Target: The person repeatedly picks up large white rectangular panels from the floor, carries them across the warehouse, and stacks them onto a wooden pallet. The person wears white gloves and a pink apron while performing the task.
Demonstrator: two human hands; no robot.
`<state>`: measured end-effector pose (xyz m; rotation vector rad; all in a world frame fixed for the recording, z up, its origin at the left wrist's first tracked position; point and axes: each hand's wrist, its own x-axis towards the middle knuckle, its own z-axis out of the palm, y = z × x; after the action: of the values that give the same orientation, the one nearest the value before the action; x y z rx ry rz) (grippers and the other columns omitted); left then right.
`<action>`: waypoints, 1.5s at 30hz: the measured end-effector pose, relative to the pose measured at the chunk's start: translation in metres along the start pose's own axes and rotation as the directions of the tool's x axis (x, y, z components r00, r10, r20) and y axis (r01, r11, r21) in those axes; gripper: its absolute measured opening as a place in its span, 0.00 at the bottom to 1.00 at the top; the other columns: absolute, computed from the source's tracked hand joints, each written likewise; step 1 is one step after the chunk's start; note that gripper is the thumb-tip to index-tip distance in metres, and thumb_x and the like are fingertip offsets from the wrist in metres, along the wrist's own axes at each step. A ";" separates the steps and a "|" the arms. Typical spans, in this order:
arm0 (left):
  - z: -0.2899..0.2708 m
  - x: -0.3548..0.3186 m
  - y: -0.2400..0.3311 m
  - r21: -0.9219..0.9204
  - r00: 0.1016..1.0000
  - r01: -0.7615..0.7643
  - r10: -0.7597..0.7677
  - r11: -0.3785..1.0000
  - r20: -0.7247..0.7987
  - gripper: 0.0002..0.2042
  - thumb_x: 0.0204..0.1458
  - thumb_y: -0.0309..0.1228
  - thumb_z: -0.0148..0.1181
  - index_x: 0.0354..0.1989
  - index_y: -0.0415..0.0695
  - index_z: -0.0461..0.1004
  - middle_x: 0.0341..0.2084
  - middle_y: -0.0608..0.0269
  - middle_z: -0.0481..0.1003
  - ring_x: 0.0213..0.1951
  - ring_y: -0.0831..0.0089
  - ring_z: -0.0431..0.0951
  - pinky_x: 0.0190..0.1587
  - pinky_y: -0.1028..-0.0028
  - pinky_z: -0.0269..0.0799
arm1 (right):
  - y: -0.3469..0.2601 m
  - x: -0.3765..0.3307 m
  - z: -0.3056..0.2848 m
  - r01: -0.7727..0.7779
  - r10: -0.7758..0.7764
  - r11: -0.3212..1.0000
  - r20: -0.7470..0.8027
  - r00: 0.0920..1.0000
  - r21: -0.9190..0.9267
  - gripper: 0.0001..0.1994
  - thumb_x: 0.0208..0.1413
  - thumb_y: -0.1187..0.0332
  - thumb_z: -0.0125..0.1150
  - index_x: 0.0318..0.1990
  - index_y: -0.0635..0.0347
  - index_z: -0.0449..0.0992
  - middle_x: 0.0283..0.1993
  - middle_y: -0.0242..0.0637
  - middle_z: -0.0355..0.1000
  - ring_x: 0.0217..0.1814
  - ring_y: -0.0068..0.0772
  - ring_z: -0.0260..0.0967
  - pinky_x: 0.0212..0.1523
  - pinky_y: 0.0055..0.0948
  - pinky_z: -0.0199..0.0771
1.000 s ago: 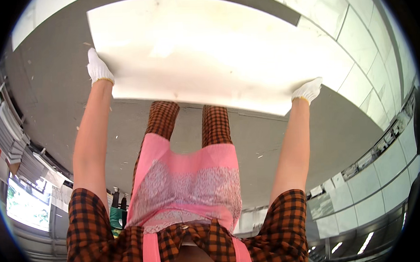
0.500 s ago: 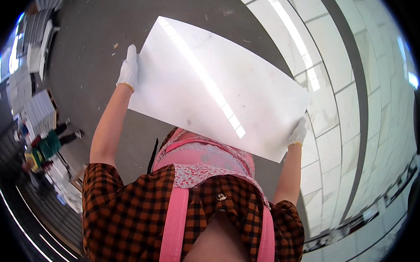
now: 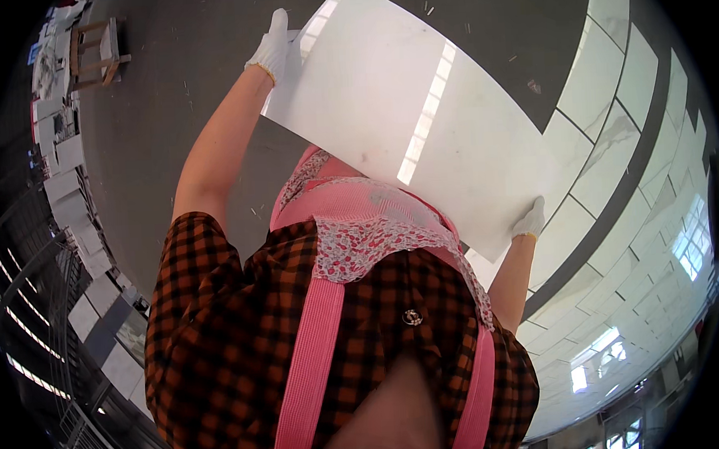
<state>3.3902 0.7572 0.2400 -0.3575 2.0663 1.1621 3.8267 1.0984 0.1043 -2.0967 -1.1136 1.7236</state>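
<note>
A large rectangular white glossy tile (image 3: 361,88) is carried in front of my body, with a bright strip of light reflected across it. On its left edge is my left hand (image 3: 270,52) in a white knitted glove, thumb pointing up along the side and the other fingers hidden behind the tile. My right hand (image 3: 529,219), gloved the same way, grips the opposite end near the lower right corner. The tile is tilted, its left end farther from me than its right. Below its near edge shows my pink apron (image 3: 358,196).
White marble-look floor tiles (image 3: 605,153) are laid in rows to the right, with a dark strip (image 3: 597,242) curving between them. Grey bare floor (image 3: 155,137) lies to the left and ahead. A wooden crate-like frame (image 3: 95,55) and stacked boards (image 3: 65,197) stand far left.
I have turned and moved, so the floor tiles and stacks have shifted in view. The tile sits higher in the picture, still between both hands. The people at left have gone from view.
</note>
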 end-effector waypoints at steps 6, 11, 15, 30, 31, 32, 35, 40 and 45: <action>-0.089 0.033 -0.078 -0.027 0.992 0.074 -0.076 0.997 -0.098 0.40 0.56 0.58 0.23 0.51 0.30 0.68 0.48 0.51 0.72 0.51 0.64 0.70 0.57 0.69 0.59 | -0.027 -0.029 0.080 0.119 -0.117 0.993 0.120 0.986 -0.010 0.30 0.57 0.51 0.48 0.52 0.75 0.65 0.50 0.43 0.67 0.49 0.35 0.65 0.49 0.29 0.66; -0.172 0.099 -0.177 -0.502 0.970 0.216 -0.244 0.837 0.010 0.42 0.55 0.61 0.24 0.51 0.30 0.68 0.47 0.52 0.72 0.49 0.64 0.71 0.55 0.72 0.61 | -0.074 -0.093 0.180 0.217 -0.200 0.968 0.141 0.970 -0.122 0.29 0.60 0.50 0.43 0.52 0.74 0.65 0.49 0.43 0.68 0.50 0.33 0.66 0.51 0.28 0.66; -0.235 0.115 -0.209 -0.691 0.960 0.179 -0.278 0.700 -0.032 0.41 0.56 0.61 0.25 0.54 0.30 0.64 0.49 0.50 0.70 0.51 0.64 0.69 0.55 0.72 0.62 | -0.106 -0.166 0.268 0.322 -0.286 0.944 0.306 0.908 -0.072 0.31 0.61 0.48 0.39 0.51 0.75 0.66 0.49 0.44 0.68 0.49 0.34 0.66 0.50 0.28 0.65; -0.356 0.209 -0.228 -0.859 0.846 -0.236 -0.340 0.453 -0.412 0.33 0.55 0.54 0.45 0.55 0.34 0.63 0.52 0.55 0.69 0.53 0.66 0.68 0.56 0.70 0.61 | -0.207 -0.255 0.575 0.644 -0.562 0.753 0.642 0.521 0.136 0.23 0.62 0.55 0.42 0.46 0.72 0.70 0.46 0.36 0.69 0.47 0.27 0.66 0.48 0.26 0.67; -0.360 0.217 -0.196 -0.861 0.820 -0.179 -0.410 0.477 -0.398 0.33 0.54 0.54 0.47 0.56 0.34 0.63 0.53 0.55 0.67 0.55 0.66 0.66 0.57 0.69 0.60 | -0.206 -0.231 0.587 0.656 -0.588 0.739 0.624 0.514 0.157 0.22 0.62 0.56 0.42 0.44 0.71 0.71 0.42 0.35 0.70 0.43 0.26 0.67 0.44 0.26 0.68; -0.373 0.216 -0.183 -0.848 0.761 -0.176 -0.478 0.500 -0.440 0.33 0.53 0.53 0.48 0.56 0.34 0.62 0.53 0.56 0.68 0.54 0.65 0.67 0.57 0.68 0.60 | -0.202 -0.219 0.623 0.713 -0.637 0.688 0.585 0.503 0.137 0.20 0.61 0.56 0.43 0.37 0.67 0.73 0.33 0.30 0.69 0.34 0.22 0.64 0.35 0.24 0.65; -0.412 0.244 -0.188 -0.854 0.693 -0.259 -0.528 0.452 -0.490 0.32 0.51 0.52 0.50 0.52 0.32 0.66 0.48 0.53 0.71 0.48 0.65 0.71 0.52 0.66 0.66 | -0.210 -0.237 0.718 0.811 -0.678 0.577 0.607 0.414 0.092 0.15 0.58 0.61 0.47 0.24 0.62 0.69 0.24 0.23 0.59 0.26 0.19 0.53 0.27 0.24 0.55; -0.501 0.356 -0.195 -0.883 0.702 -0.317 -0.540 0.347 -0.464 0.32 0.52 0.49 0.50 0.54 0.31 0.64 0.51 0.52 0.69 0.52 0.63 0.69 0.55 0.66 0.61 | -0.253 -0.275 0.893 0.828 -0.659 0.552 0.660 0.360 0.100 0.14 0.55 0.65 0.47 0.23 0.68 0.68 0.23 0.25 0.60 0.25 0.20 0.53 0.26 0.26 0.55; -0.585 0.401 -0.133 -0.912 0.649 -0.299 -0.641 0.279 -0.409 0.31 0.51 0.52 0.53 0.51 0.33 0.67 0.49 0.56 0.70 0.49 0.68 0.68 0.52 0.68 0.62 | -0.301 -0.337 1.035 0.789 -0.629 0.611 0.644 0.435 0.063 0.16 0.53 0.65 0.47 0.22 0.70 0.69 0.21 0.27 0.60 0.24 0.21 0.53 0.25 0.28 0.53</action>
<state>2.9160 0.2426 0.0649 -1.9746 1.4030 2.2895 2.7497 0.7816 0.2292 -0.7607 -2.1083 1.8284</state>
